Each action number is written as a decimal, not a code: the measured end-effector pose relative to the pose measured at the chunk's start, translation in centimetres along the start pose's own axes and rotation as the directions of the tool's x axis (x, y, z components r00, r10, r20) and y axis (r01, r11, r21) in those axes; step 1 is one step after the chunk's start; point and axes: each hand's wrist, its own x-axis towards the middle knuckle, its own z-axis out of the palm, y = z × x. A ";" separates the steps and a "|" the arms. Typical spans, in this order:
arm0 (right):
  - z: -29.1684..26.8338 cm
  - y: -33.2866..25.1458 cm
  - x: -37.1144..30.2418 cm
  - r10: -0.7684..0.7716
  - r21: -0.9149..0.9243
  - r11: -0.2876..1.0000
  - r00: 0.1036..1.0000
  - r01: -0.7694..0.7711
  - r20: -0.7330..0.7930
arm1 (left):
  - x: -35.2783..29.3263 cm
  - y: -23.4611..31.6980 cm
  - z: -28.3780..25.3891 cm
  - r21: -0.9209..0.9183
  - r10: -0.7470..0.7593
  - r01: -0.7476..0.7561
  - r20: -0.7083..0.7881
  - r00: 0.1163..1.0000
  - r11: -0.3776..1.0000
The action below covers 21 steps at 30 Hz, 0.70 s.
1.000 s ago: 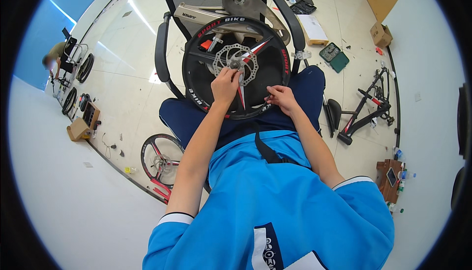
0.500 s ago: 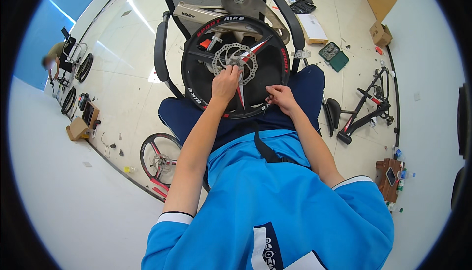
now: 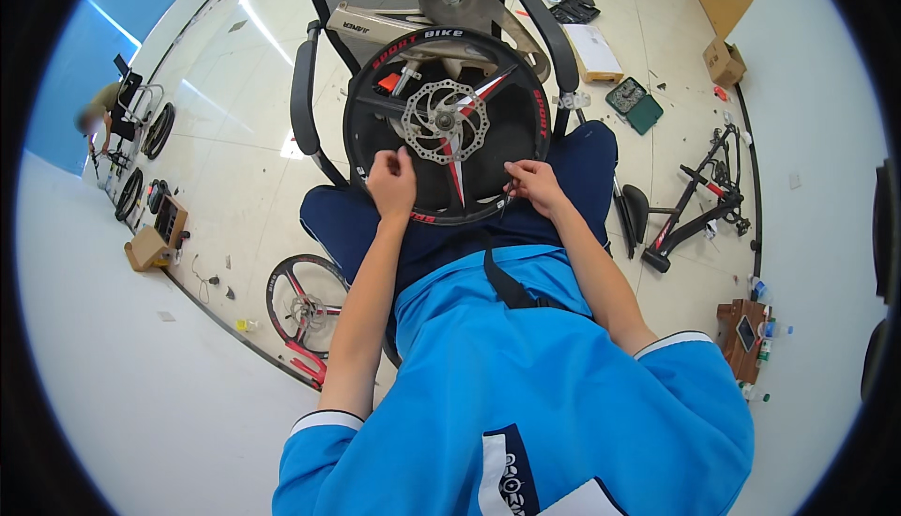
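Wheel [image 3: 456,170] across the lap, as I viewed it remotely. It lay brake disc [image 3: 481,123] upward, its six o'clock edge over the thighs [image 3: 328,220], apparently for steadiness with the hub exposed. The left hand [image 3: 392,180] stood at seven o'clock, thumb and fingertips bunched; I could not tell whether they pinched anything. At four o'clock, the right hand [image 3: 535,184] pinched a thin dark tool [image 3: 507,200], seemingly to leave the disc unobstructed. The tyre was black and lettered, the disc silvery, perforated.
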 end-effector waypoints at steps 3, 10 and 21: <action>0.0 0.0 0.3 0.009 -0.007 1.000 1.000 -0.009 -0.017 | -0.5 -2.8 -1.1 0.047 -0.078 0.074 0.079 0.994 0.996; 0.1 -0.1 -0.3 0.037 0.038 0.999 0.997 -0.034 -0.066 | -1.3 -5.5 1.4 0.194 -0.074 0.014 0.307 0.949 0.981; 2.9 -4.2 4.7 0.043 0.236 0.970 0.998 -0.052 0.041 | 0.0 -1.7 2.0 -0.368 -0.417 0.499 0.282 0.864 0.785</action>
